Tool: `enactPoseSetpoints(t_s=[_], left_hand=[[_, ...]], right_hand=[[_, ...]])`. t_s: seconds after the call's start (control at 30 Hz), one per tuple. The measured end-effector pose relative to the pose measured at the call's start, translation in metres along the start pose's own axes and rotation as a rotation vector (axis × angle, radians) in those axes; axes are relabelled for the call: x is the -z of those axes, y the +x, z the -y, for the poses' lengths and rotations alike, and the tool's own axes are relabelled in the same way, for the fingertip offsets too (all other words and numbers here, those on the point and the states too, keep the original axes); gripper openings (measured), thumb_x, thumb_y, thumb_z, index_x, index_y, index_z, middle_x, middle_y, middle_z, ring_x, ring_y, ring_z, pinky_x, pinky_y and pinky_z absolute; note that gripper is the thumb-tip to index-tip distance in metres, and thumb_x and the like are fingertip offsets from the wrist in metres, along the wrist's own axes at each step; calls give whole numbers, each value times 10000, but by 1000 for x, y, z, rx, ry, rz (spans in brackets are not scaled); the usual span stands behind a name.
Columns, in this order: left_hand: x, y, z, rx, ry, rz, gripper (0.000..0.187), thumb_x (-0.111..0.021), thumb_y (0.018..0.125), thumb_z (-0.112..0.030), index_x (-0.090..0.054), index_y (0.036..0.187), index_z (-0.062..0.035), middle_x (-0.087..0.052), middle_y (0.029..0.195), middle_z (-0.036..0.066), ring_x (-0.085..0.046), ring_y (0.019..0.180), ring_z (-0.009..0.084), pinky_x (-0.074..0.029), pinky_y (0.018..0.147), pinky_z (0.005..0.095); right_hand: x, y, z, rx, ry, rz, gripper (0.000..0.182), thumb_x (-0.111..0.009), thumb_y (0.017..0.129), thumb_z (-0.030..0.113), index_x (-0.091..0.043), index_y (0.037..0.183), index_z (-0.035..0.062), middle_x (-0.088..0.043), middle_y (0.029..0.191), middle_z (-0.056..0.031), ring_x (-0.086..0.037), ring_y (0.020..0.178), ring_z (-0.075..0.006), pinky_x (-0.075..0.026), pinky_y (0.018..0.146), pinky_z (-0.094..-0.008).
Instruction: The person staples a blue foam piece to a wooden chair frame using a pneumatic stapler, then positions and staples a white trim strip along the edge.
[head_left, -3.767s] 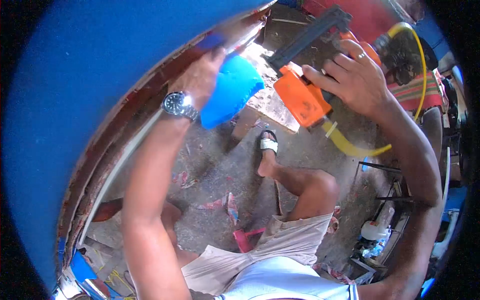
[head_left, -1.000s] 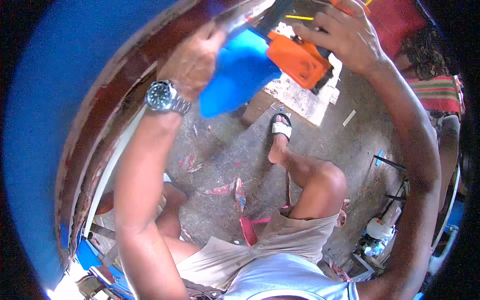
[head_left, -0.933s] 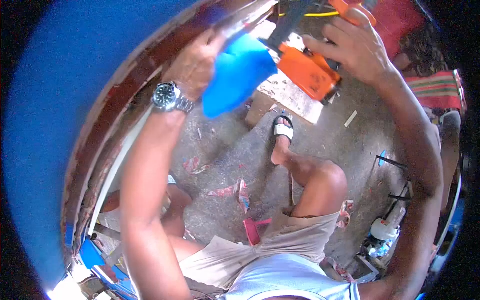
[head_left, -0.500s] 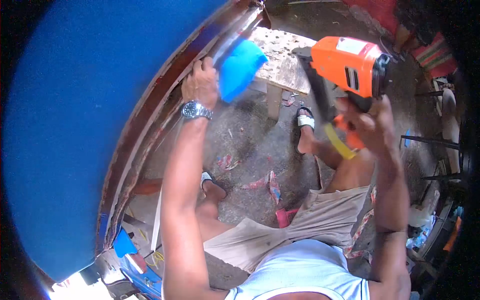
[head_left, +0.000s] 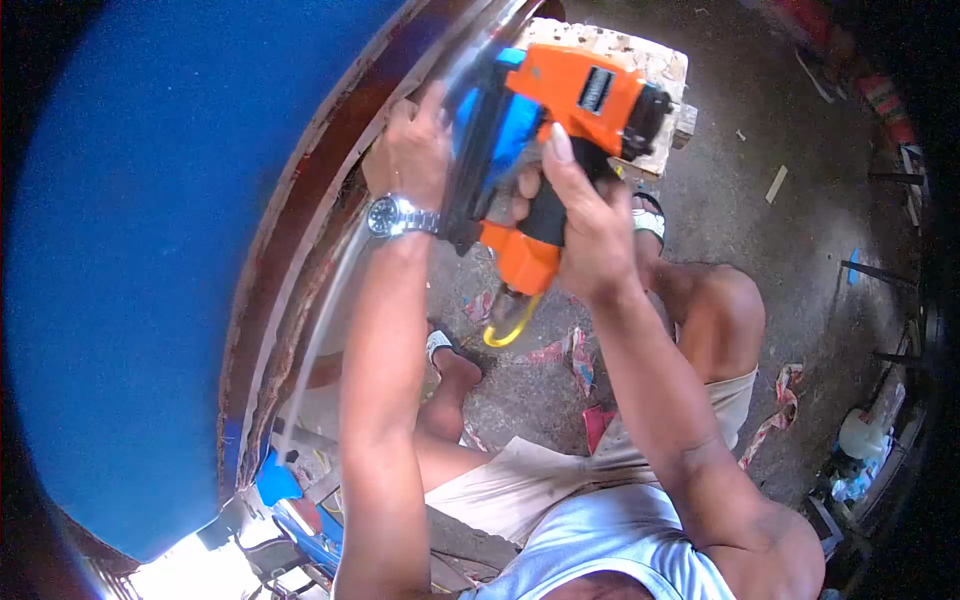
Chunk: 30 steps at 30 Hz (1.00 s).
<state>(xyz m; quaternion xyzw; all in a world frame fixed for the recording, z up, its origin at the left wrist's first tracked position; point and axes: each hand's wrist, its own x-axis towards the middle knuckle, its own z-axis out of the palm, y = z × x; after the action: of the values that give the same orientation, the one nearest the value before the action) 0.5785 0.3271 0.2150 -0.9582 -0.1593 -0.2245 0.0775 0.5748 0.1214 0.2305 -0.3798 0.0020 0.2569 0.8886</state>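
Observation:
A large blue upholstered panel [head_left: 170, 220] with a brown edge [head_left: 285, 215] fills the left side. My left hand [head_left: 412, 150], a watch on its wrist, is closed at that edge, pinching a loose flap of blue fabric [head_left: 518, 128]. Wrapped round the black handle of an orange staple gun [head_left: 575, 85] is my right hand [head_left: 598, 225]. The gun's long black nose lies right beside my left fingers, across the flap. Whether its tip touches the edge is hard to make out. A yellow hose [head_left: 515, 325] hangs from the gun's base.
Behind the gun stands a worn wooden bench [head_left: 665, 65]. Fabric scraps [head_left: 580, 360] lie on the floor around my feet. Thin dark legs [head_left: 885, 272] jut in from the right, above a pile of clutter [head_left: 865, 450]. More blue material [head_left: 277, 480] sits at lower left.
My right hand has brought the staple gun from the right over to the panel's edge, beside my left hand. My left hand stays at the edge with the blue flap.

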Motion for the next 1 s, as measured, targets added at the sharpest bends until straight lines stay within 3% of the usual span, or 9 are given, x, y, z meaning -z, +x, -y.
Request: enactPoseSetpoints(t_s=[0.2, 0.43, 0.5, 0.63, 0.67, 0.77, 0.8, 0.9, 1.0], left_hand=[[12, 12, 12, 68, -391, 113, 302, -657, 943, -190, -720, 1238, -215, -742, 1083, 145, -734, 970, 294, -568, 824, 366], [10, 4, -3, 110, -421, -133, 287, -639, 952, -89, -707, 1230, -70, -742, 1142, 167, -730, 1043, 280, -554, 891, 357], [10, 3, -7, 118, -392, -160, 290, -646, 946, -59, -703, 1230, -49, -742, 1149, 165, -729, 1047, 270, -553, 896, 355], [8, 1, 1, 27, -337, -96, 307, -673, 938, -71, -708, 1243, -93, -750, 1114, 162, -746, 980, 256, -569, 839, 351], [8, 1, 5, -122, -203, -141, 322, -700, 919, -97, -721, 1236, -152, -754, 1068, 157, -751, 909, 269, -578, 781, 356], [12, 5, 2, -169, 8, -74, 333, -714, 900, -104, -735, 1212, -219, -751, 1041, 149, -744, 860, 282, -578, 706, 368], [10, 5, 6, -199, 25, -85, 387, -723, 873, -109, -723, 1229, -260, -747, 939, 85, -720, 769, 276, -563, 631, 387], [12, 5, 14, -303, 137, -48, 431, -724, 851, -115, -714, 1242, -293, -631, 747, 55, -647, 614, 260, -545, 533, 407], [11, 9, 19, -358, 140, 5, 413, -680, 875, -131, -693, 1265, -267, -612, 771, 64, -653, 613, 271, -545, 513, 414]], right_hand=[[19, 27, -53, 39, -110, -133, 291, -722, 960, 315, -655, 1053, 48, -640, 771, -22, -603, 607, -106, -499, 559, -292], [36, 25, -53, 42, -283, -89, 372, -775, 915, 288, -663, 1152, 24, -679, 853, -12, -603, 683, -93, -499, 621, -290], [39, 27, -54, 81, -289, -78, 331, -720, 961, 337, -653, 1025, 19, -639, 725, -21, -611, 646, -107, -491, 607, -290], [43, 28, -57, 91, -272, -60, 322, -715, 965, 332, -657, 1010, 19, -634, 713, -12, -606, 635, -105, -490, 600, -289], [42, 28, -56, 80, -270, -57, 317, -723, 959, 317, -656, 1035, 17, -643, 745, -13, -607, 647, -102, -494, 608, -287], [40, 27, -50, 38, -243, -54, 338, -748, 941, 274, -648, 1128, 11, -672, 843, -17, -615, 686, -97, -507, 631, -280], [39, 27, -48, 31, -234, -53, 336, -744, 945, 269, -643, 1136, 11, -671, 844, -19, -616, 684, -99, -508, 630, -279], [31, 27, -38, 32, -199, -48, 292, -685, 991, 300, -621, 1058, 23, -629, 723, -23, -614, 622, -123, -504, 590, -286], [23, 22, -26, -28, -153, -50, 313, -698, 982, 314, -608, 1076, 29, -621, 754, -44, -628, 624, -147, -529, 591, -298]])
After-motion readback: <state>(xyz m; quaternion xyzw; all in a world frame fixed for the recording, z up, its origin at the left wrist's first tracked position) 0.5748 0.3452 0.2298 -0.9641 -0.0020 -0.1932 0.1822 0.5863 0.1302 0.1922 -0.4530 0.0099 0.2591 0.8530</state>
